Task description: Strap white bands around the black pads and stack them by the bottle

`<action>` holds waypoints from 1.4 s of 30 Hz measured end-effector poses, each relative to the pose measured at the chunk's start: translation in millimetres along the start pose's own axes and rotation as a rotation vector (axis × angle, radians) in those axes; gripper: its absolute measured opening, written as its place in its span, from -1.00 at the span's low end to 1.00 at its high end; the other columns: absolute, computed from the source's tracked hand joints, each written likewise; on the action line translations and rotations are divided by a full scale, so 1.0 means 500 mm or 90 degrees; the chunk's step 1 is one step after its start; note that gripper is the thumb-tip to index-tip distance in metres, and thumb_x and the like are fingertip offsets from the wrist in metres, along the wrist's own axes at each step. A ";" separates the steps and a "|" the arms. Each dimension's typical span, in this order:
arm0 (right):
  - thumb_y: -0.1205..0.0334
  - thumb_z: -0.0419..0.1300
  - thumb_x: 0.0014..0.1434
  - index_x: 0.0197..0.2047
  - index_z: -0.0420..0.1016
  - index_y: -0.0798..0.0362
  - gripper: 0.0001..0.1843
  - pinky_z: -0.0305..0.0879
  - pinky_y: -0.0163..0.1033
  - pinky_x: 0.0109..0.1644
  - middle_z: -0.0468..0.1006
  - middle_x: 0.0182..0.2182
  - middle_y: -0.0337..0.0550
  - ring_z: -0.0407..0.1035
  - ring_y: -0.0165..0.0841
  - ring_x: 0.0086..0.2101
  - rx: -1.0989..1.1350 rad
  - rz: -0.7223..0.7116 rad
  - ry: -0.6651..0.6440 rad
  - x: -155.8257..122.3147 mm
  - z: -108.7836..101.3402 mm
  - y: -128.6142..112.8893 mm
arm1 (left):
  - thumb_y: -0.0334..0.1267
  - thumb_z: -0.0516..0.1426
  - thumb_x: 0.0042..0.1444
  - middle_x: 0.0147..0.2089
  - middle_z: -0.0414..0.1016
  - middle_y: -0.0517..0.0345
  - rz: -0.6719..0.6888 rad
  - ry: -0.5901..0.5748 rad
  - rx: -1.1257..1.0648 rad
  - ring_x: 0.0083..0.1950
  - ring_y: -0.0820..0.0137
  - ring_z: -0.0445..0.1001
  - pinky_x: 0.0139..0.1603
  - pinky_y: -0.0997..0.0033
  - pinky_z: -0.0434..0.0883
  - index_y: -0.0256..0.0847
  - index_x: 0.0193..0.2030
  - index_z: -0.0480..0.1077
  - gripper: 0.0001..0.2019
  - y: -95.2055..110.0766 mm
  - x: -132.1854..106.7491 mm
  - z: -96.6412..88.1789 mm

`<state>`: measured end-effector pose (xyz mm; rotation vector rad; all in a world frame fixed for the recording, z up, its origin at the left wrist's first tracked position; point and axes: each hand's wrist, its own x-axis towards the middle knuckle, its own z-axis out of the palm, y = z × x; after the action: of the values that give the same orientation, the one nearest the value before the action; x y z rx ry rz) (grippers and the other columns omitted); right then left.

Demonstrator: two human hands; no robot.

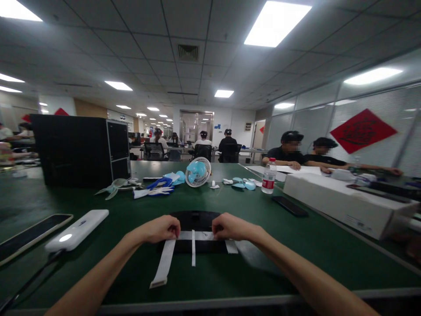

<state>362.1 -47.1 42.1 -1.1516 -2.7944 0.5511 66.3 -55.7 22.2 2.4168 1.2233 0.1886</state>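
Note:
A flat black board (197, 247) with a rounded far edge lies on the green tabletop in front of me. Across it runs a greyish-white strip (204, 235), with my hands at its two ends. My left hand (162, 229) is closed, fingers curled down onto the strip's left end. My right hand (232, 227) pinches near the right end. A white ribbed band (164, 263) slants toward me from below my left hand. In the middle a narrow white strip (193, 250) crosses the long one. A short white piece (231, 247) lies below my right hand. My fingertips are partly hidden.
Left are a phone (33, 235), a white power bank (79, 229) with a cable, and a black computer case (75, 151). Farther back lie gloves (154, 188), a small fan (198, 172) and blue blades (244, 183). A bottle (269, 177), dark phone (289, 206) and white box (342, 202) are right.

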 end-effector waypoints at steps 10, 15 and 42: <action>0.27 0.22 0.05 -0.25 0.54 0.09 -0.84 0.27 -0.35 -0.27 0.54 -0.31 -0.24 0.40 -0.40 -0.32 0.044 0.022 -0.039 -0.011 -0.025 -0.003 | -0.28 0.11 0.03 -0.12 0.45 0.18 -0.009 -0.019 -0.018 -0.16 0.35 0.41 -0.21 0.42 0.35 -0.13 -0.19 0.44 -0.81 0.011 -0.018 -0.019; 0.20 0.18 0.11 -0.17 0.52 0.08 -0.77 0.26 -0.35 -0.29 0.53 -0.26 -0.19 0.40 -0.39 -0.31 0.004 0.026 0.092 0.035 -0.024 -0.013 | -0.14 0.04 0.11 -0.19 0.47 0.14 -0.058 0.119 -0.006 -0.19 0.35 0.43 -0.23 0.42 0.34 -0.18 -0.21 0.44 -0.77 -0.011 -0.004 -0.018; 0.13 0.10 0.17 -0.26 0.60 0.15 -0.69 0.19 -0.33 -0.28 0.58 -0.35 -0.06 0.41 -0.33 -0.35 -0.174 0.207 0.326 0.034 -0.102 0.175 | -0.13 -0.08 0.17 -0.17 0.49 0.03 -0.230 0.298 0.183 -0.17 0.27 0.47 -0.23 0.32 0.37 -0.17 -0.22 0.39 -0.73 -0.094 0.006 -0.021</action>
<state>418.4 37.0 57.6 -1.5494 -2.2994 -0.1163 30.3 -25.3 11.0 2.4031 1.9924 0.5220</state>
